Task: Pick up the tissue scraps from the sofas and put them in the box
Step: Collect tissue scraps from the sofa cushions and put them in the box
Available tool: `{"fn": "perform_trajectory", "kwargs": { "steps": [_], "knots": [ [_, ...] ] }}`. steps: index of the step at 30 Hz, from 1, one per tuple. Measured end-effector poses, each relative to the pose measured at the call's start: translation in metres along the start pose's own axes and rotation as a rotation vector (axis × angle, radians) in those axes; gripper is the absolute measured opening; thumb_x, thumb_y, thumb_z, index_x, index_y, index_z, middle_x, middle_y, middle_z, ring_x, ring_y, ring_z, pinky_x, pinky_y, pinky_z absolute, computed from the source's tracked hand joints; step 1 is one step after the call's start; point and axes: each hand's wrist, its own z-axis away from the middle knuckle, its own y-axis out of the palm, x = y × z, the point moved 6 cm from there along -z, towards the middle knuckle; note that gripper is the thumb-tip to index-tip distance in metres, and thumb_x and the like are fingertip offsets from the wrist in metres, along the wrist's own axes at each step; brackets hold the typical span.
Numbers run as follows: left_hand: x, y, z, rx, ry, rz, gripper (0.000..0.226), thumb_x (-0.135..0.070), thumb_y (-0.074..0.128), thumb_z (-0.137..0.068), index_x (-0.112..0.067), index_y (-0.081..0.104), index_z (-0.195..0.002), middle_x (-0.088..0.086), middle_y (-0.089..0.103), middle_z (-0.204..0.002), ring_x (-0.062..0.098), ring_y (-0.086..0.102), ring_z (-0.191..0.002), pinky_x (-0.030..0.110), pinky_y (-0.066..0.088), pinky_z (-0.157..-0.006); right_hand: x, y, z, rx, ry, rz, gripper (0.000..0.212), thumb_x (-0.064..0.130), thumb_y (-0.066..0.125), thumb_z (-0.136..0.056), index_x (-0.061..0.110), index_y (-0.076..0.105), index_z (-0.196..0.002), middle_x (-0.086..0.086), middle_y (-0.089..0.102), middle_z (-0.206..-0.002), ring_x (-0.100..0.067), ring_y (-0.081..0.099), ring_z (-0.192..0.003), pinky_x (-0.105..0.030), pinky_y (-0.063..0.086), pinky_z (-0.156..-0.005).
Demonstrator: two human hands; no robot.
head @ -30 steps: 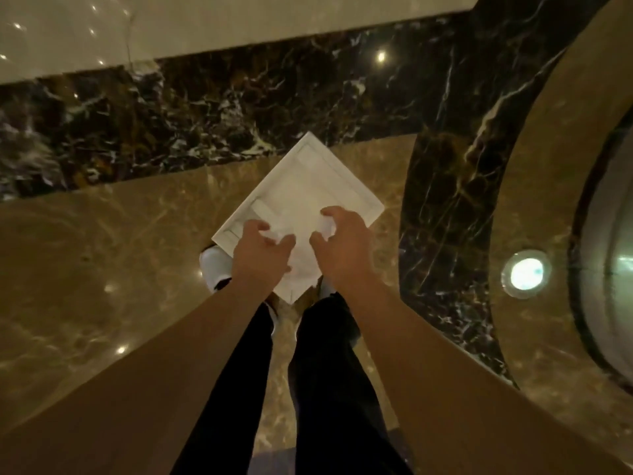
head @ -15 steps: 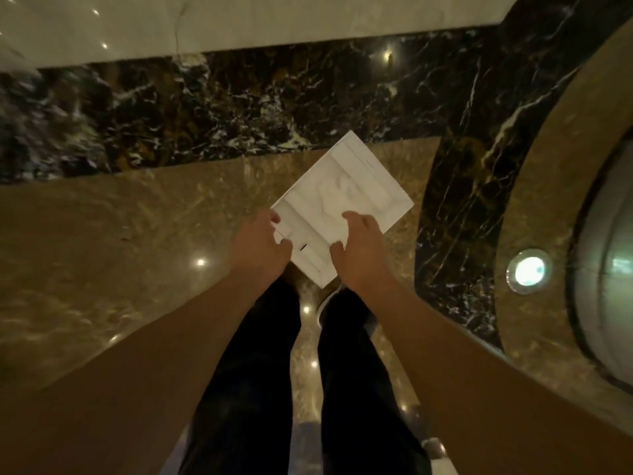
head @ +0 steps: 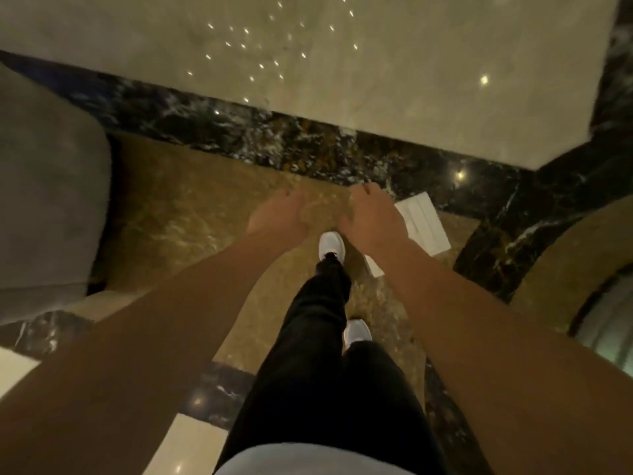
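Note:
The white box (head: 422, 219) lies flat on the brown marble floor, right of my leading white shoe (head: 331, 245). My right hand (head: 371, 219) hovers above the box's left part and hides it; the fingers are loosely curled and nothing shows in them. My left hand (head: 278, 214) hangs beside it over bare floor, also loosely curled and holding nothing. Both hands are blurred. I see no tissue scraps. A grey sofa (head: 44, 200) fills the left edge.
Polished floor with a dark veined marble band (head: 260, 138) and a pale slab (head: 376, 70) beyond it. A curved dark border (head: 496, 241) and a round tan inlay sit at the right. My black-trousered legs stride mid-frame.
Both hands have come off the box, which now lies on the floor to my right. The view has swung left, bringing the grey sofa into sight, and my legs are stepping forward.

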Motion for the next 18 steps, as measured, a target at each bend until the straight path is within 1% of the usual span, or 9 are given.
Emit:
{"fn": "perform_trajectory", "kwargs": {
  "steps": [1, 3, 6, 8, 9, 11, 13, 16, 18],
  "knots": [
    [0.014, -0.016, 0.026, -0.052, -0.01, -0.018, 0.049, -0.026, 0.062, -0.082, -0.024, 0.045, -0.127, 0.007, 0.048, -0.126, 0.03, 0.053, -0.111, 0.041, 0.049, -0.081, 0.019, -0.01, 0.016, -0.006, -0.067, 0.033, 0.043, 0.021, 0.054, -0.095, 0.012, 0.042, -0.136, -0.014, 0.044, -0.137, -0.033, 0.043, -0.125, -0.042, 0.042, -0.099],
    [0.045, -0.043, 0.072, -0.127, -0.094, 0.051, 0.047, -0.027, 0.062, -0.079, -0.026, 0.045, -0.123, 0.007, 0.051, -0.119, 0.03, 0.055, -0.104, 0.039, 0.05, -0.073, 0.057, -0.031, 0.041, -0.016, -0.177, 0.066, 0.041, 0.024, 0.055, -0.094, 0.011, 0.043, -0.131, -0.014, 0.046, -0.13, -0.034, 0.045, -0.119, -0.043, 0.043, -0.093],
    [0.096, -0.087, 0.149, -0.28, -0.22, 0.159, 0.036, -0.027, 0.061, -0.078, -0.027, 0.048, -0.111, 0.002, 0.052, -0.1, 0.023, 0.056, -0.086, 0.031, 0.042, -0.057, 0.132, -0.056, 0.08, -0.002, -0.277, 0.103, 0.039, 0.026, 0.055, -0.094, 0.014, 0.043, -0.129, -0.012, 0.044, -0.129, -0.032, 0.048, -0.115, -0.041, 0.044, -0.088],
    [0.141, -0.111, 0.204, -0.327, -0.329, 0.266, 0.031, -0.028, 0.059, -0.079, -0.027, 0.049, -0.108, -0.001, 0.053, -0.097, 0.022, 0.057, -0.087, 0.033, 0.047, -0.061, 0.196, -0.071, 0.111, -0.001, -0.375, 0.083, 0.039, 0.024, 0.056, -0.093, 0.014, 0.045, -0.128, -0.011, 0.045, -0.129, -0.031, 0.05, -0.112, -0.039, 0.045, -0.087],
    [0.166, -0.121, 0.229, -0.328, -0.378, 0.31, 0.035, -0.031, 0.058, -0.08, -0.027, 0.049, -0.113, 0.0, 0.054, -0.102, 0.023, 0.057, -0.091, 0.036, 0.051, -0.068, 0.228, -0.077, 0.123, -0.003, -0.433, 0.083, 0.037, 0.024, 0.056, -0.092, 0.014, 0.047, -0.127, -0.011, 0.045, -0.127, -0.03, 0.05, -0.111, -0.039, 0.046, -0.087],
    [0.219, -0.134, 0.269, -0.332, -0.452, 0.337, 0.045, -0.033, 0.06, -0.082, -0.025, 0.045, -0.124, 0.003, 0.053, -0.114, 0.025, 0.056, -0.101, 0.04, 0.052, -0.079, 0.295, -0.083, 0.14, -0.027, -0.552, 0.124, 0.035, 0.023, 0.056, -0.091, 0.014, 0.049, -0.124, -0.01, 0.047, -0.124, -0.028, 0.051, -0.108, -0.04, 0.049, -0.089],
    [0.269, -0.145, 0.304, -0.366, -0.52, 0.359, 0.044, -0.031, 0.06, -0.081, -0.023, 0.045, -0.121, 0.002, 0.051, -0.111, 0.024, 0.054, -0.097, 0.039, 0.05, -0.076, 0.355, -0.08, 0.152, -0.04, -0.634, 0.168, 0.033, 0.023, 0.055, -0.091, 0.015, 0.049, -0.123, -0.009, 0.047, -0.123, -0.025, 0.052, -0.106, -0.042, 0.051, -0.089],
    [0.356, -0.161, 0.355, -0.489, -0.588, 0.431, 0.03, -0.029, 0.057, -0.081, -0.026, 0.046, -0.109, -0.001, 0.048, -0.101, 0.016, 0.051, -0.08, 0.033, 0.048, -0.066, 0.461, -0.055, 0.167, -0.051, -0.772, 0.256, 0.035, 0.021, 0.053, -0.092, 0.015, 0.047, -0.126, -0.008, 0.044, -0.127, -0.025, 0.05, -0.108, -0.04, 0.051, -0.085],
    [0.424, -0.165, 0.398, -0.54, -0.678, 0.451, 0.028, -0.026, 0.056, -0.08, -0.028, 0.046, -0.105, -0.001, 0.049, -0.101, 0.015, 0.051, -0.079, 0.032, 0.047, -0.065, 0.541, -0.022, 0.185, -0.038, -0.863, 0.28, 0.036, 0.021, 0.051, -0.092, 0.016, 0.047, -0.127, -0.009, 0.042, -0.129, -0.025, 0.048, -0.108, -0.038, 0.049, -0.082]
  ]
}}
